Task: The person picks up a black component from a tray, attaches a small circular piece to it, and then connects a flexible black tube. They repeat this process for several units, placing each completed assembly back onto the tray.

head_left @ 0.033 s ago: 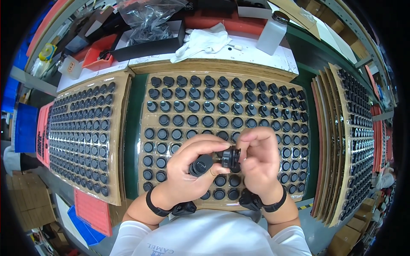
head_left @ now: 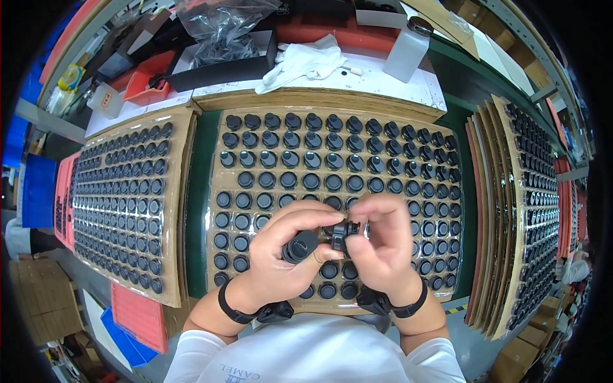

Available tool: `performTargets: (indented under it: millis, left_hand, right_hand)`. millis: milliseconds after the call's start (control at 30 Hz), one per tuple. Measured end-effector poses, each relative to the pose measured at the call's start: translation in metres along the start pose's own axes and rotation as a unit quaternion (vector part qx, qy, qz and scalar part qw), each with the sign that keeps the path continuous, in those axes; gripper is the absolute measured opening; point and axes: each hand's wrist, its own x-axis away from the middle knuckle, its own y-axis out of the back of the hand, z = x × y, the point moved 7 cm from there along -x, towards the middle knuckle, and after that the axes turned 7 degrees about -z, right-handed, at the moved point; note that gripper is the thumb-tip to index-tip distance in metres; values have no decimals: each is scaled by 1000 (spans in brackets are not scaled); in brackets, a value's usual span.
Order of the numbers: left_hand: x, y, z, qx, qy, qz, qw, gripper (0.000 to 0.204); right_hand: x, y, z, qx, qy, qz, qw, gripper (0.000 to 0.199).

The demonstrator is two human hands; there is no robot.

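My left hand (head_left: 278, 246) is closed around black cylindrical pieces. One round black cylinder (head_left: 301, 247) pokes out of the palm side. A ridged black part (head_left: 342, 235) is pinched between thumb and forefinger; I cannot tell whether the two are joined. At the right end of the ridged part, my right hand (head_left: 386, 239) curls its thumb and forefinger about it, slightly blurred. Below both hands lies a clear plastic tray (head_left: 225, 180) on cardboard, filled with rows of black cylindrical parts (head_left: 310, 181). Those in the far rows have narrower tops.
Stacks of similar filled trays stand at the left (head_left: 121, 204) and right (head_left: 536, 210). Behind, a white shelf (head_left: 236, 93) bears a black box (head_left: 220, 67) with a plastic bag, white gloves (head_left: 306, 60) and a translucent bottle (head_left: 407, 51). A red crate (head_left: 137, 313) sits low at left.
My right hand's fingers have shifted slightly at the right end of the ridged part, its thumb coming further over it. The left hand holds still.
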Motion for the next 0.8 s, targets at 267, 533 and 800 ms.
performTargets:
  millis: [267, 533, 800]
  left_hand:
    - [2, 3, 7, 32, 26, -12, 999, 33]
    - [1, 1, 11, 37, 43, -22, 998, 36]
    - [-2, 2, 13, 128, 80, -47, 987, 31]
  right_hand:
    - [-5, 6, 1, 26, 31, 39, 998, 35]
    - [-10, 4, 20, 264, 164, 74, 948, 36]
    - [-16, -3, 30, 252, 141, 52, 956, 20]
